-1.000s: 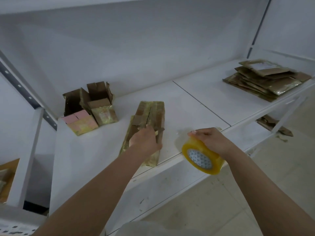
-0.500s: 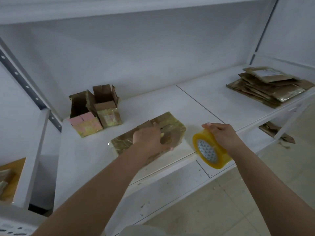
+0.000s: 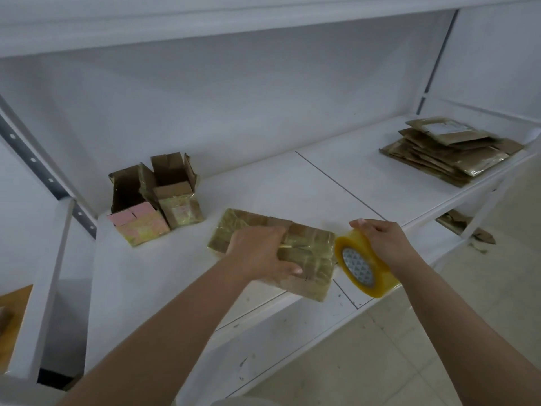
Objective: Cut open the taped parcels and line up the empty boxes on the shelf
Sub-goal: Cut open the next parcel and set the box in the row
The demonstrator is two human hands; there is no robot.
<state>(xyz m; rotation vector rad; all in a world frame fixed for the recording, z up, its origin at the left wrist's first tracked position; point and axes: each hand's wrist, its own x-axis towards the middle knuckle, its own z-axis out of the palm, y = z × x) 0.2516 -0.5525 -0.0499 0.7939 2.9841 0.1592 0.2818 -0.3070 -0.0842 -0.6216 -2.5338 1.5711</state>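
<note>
1. The left hand (image 3: 260,253) lies on a flattened taped box (image 3: 307,253) at the frame's centre, fingers curled over its far edge and thumb at its near side, gripping it.
2. The box lies flat on the white shelf (image 3: 292,183), its near corner at the front edge.
3. The right hand (image 3: 380,238) grips a yellow tape roll (image 3: 363,268) from above, just right of the box.
4. Two open boxes (image 3: 155,200) stand touching at centre left.
5. A stack of flat parcels (image 3: 450,150) lies at upper right, well apart.
</note>
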